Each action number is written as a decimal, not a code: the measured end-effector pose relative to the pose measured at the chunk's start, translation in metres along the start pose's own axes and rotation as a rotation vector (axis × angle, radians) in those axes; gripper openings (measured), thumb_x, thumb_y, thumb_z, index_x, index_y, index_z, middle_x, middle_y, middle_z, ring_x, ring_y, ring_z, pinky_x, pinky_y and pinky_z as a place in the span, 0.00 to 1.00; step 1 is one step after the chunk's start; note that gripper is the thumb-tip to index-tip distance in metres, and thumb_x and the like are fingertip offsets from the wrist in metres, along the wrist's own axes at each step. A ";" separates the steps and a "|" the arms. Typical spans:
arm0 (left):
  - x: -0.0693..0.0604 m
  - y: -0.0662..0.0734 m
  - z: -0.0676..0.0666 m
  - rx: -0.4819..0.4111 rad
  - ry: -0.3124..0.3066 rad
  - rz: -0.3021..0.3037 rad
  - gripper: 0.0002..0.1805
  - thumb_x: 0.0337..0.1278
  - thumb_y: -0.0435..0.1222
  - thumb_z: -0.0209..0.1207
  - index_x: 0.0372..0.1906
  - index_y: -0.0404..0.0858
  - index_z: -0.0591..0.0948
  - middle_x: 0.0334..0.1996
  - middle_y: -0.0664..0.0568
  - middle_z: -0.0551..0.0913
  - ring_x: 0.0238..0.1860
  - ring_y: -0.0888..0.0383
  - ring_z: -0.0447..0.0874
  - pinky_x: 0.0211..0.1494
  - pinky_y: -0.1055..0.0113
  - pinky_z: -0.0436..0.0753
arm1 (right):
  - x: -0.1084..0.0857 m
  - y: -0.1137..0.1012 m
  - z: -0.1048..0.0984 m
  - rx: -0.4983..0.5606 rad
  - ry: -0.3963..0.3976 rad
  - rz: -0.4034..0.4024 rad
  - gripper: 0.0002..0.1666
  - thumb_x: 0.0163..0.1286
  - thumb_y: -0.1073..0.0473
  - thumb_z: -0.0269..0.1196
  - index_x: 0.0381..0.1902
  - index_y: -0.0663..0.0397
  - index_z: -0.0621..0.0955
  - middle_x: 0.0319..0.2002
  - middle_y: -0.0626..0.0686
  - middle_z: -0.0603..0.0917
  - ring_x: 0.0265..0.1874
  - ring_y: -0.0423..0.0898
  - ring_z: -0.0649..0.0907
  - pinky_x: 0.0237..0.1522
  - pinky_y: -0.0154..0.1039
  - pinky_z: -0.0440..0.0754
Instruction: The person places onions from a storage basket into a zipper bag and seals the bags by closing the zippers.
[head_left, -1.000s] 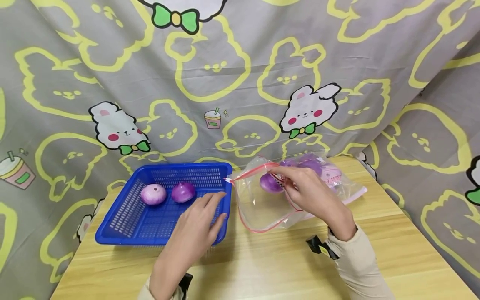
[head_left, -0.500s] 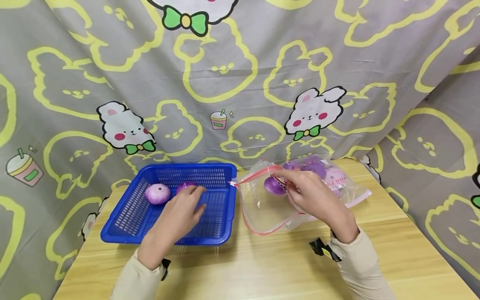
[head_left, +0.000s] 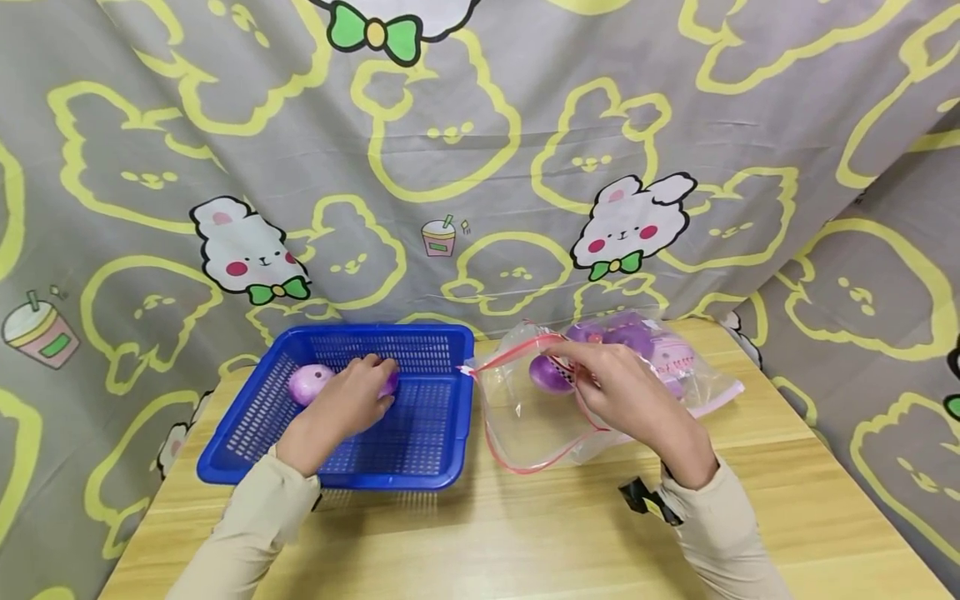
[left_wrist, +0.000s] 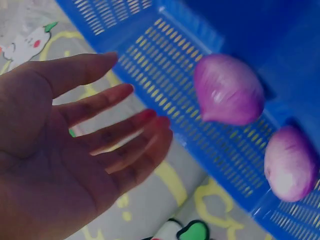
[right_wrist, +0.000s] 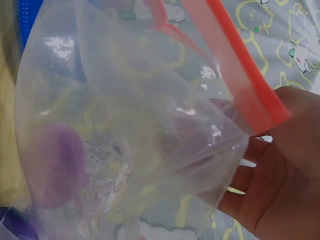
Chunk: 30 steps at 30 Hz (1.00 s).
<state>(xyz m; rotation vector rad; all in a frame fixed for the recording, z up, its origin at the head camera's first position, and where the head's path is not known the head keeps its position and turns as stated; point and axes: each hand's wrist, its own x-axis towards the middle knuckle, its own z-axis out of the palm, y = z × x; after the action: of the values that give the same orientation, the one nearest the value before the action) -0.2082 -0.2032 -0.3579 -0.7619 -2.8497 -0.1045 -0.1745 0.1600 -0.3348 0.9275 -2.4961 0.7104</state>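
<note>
My left hand (head_left: pixel 351 398) is over the blue plastic basket (head_left: pixel 213 458), at the right-hand purple onion (head_left: pixel 388 383), which it partly hides. In the left wrist view, the left hand (left_wrist: pixel 95 135) has loosely extended fingers, with that onion (left_wrist: pixel 229 90) apart from them. Beside it lies a paler purple onion (head_left: pixel 309 383). My right hand (head_left: pixel 630 387) pinches the red-trimmed rim of a clear zip bag (head_left: pixel 517 433) between thumb and finger, and its mouth gapes toward the basket. Inside the bag sit several purple onions (head_left: pixel 550 375). The right wrist view shows the bag (right_wrist: pixel 150 125) beside the palm.
Basket and bag stand side by side on a wooden table (head_left: pixel 487 542), near its back edge. Behind the table hangs a grey curtain (head_left: pixel 480 150) with cartoon prints; it also covers the right side. The bag's pink-edged end (head_left: pixel 720 398) points right.
My left hand has moved left from the basket's right rim to the right-hand onion. The right hand still holds the bag's rim. The head view shifted slightly.
</note>
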 end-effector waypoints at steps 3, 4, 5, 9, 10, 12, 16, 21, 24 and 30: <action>0.004 -0.005 0.000 0.003 -0.068 0.000 0.18 0.50 0.32 0.71 0.45 0.29 0.80 0.35 0.38 0.80 0.37 0.37 0.82 0.42 0.43 0.83 | -0.001 0.000 0.000 0.005 -0.010 0.014 0.26 0.61 0.75 0.54 0.55 0.54 0.83 0.28 0.48 0.81 0.19 0.37 0.67 0.24 0.33 0.71; 0.005 -0.006 0.000 0.004 -0.082 0.001 0.18 0.50 0.32 0.71 0.45 0.29 0.80 0.35 0.37 0.80 0.37 0.37 0.81 0.42 0.43 0.82 | -0.001 0.000 0.000 0.007 -0.015 0.019 0.27 0.61 0.75 0.54 0.55 0.54 0.83 0.29 0.48 0.82 0.19 0.37 0.68 0.25 0.33 0.72; 0.006 -0.007 0.000 0.010 -0.092 0.001 0.18 0.49 0.32 0.71 0.45 0.29 0.80 0.35 0.37 0.80 0.37 0.37 0.81 0.41 0.43 0.82 | -0.001 0.000 0.000 0.007 -0.020 0.023 0.26 0.61 0.75 0.54 0.55 0.54 0.83 0.30 0.48 0.82 0.19 0.37 0.68 0.25 0.33 0.72; 0.010 -0.010 -0.001 0.044 -0.126 -0.009 0.21 0.48 0.32 0.71 0.47 0.28 0.80 0.36 0.35 0.80 0.38 0.36 0.81 0.41 0.42 0.82 | -0.002 0.000 0.002 0.009 -0.040 0.037 0.28 0.61 0.75 0.53 0.56 0.53 0.83 0.30 0.48 0.82 0.19 0.37 0.68 0.26 0.33 0.72; 0.011 -0.010 -0.002 0.047 -0.144 -0.017 0.21 0.49 0.32 0.71 0.48 0.28 0.80 0.36 0.35 0.80 0.38 0.36 0.81 0.41 0.42 0.83 | -0.002 0.001 0.002 0.008 -0.043 0.039 0.28 0.61 0.75 0.53 0.56 0.53 0.83 0.30 0.48 0.82 0.19 0.37 0.68 0.26 0.33 0.72; 0.017 -0.011 -0.003 0.050 -0.185 -0.029 0.22 0.51 0.33 0.70 0.51 0.27 0.79 0.39 0.33 0.80 0.41 0.34 0.81 0.44 0.41 0.82 | -0.002 0.001 0.002 0.005 -0.043 0.039 0.28 0.61 0.75 0.53 0.57 0.52 0.83 0.29 0.48 0.81 0.18 0.37 0.67 0.24 0.33 0.71; 0.029 -0.016 -0.003 0.023 -0.284 -0.089 0.23 0.57 0.34 0.66 0.55 0.27 0.78 0.48 0.28 0.79 0.49 0.29 0.79 0.52 0.38 0.79 | -0.001 0.001 0.002 0.002 -0.043 0.035 0.28 0.61 0.75 0.53 0.56 0.53 0.83 0.29 0.48 0.81 0.18 0.37 0.67 0.24 0.33 0.71; 0.037 -0.029 0.006 -0.018 -0.384 -0.160 0.28 0.59 0.38 0.63 0.62 0.28 0.74 0.56 0.25 0.75 0.58 0.27 0.73 0.58 0.34 0.74 | -0.001 0.002 0.004 0.024 -0.052 0.046 0.29 0.60 0.75 0.53 0.56 0.52 0.83 0.31 0.48 0.82 0.18 0.35 0.66 0.25 0.33 0.72; 0.039 -0.038 0.012 -0.038 -0.414 -0.153 0.31 0.53 0.37 0.67 0.61 0.28 0.75 0.53 0.28 0.77 0.55 0.31 0.76 0.56 0.38 0.76 | -0.001 0.002 0.003 0.031 -0.057 0.052 0.29 0.60 0.75 0.52 0.56 0.52 0.83 0.29 0.48 0.81 0.17 0.34 0.65 0.24 0.33 0.71; 0.040 -0.045 0.026 -0.082 -0.441 -0.245 0.43 0.41 0.34 0.75 0.65 0.28 0.68 0.53 0.24 0.74 0.55 0.28 0.75 0.55 0.37 0.76 | 0.002 0.000 0.002 0.026 -0.052 0.041 0.28 0.60 0.75 0.53 0.56 0.52 0.83 0.29 0.47 0.81 0.16 0.34 0.64 0.23 0.33 0.71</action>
<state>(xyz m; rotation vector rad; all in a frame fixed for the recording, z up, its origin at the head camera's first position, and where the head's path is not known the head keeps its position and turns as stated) -0.2689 -0.2201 -0.3763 -0.4933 -3.3697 -0.0984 -0.1766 0.1577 -0.3352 0.9175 -2.5633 0.7425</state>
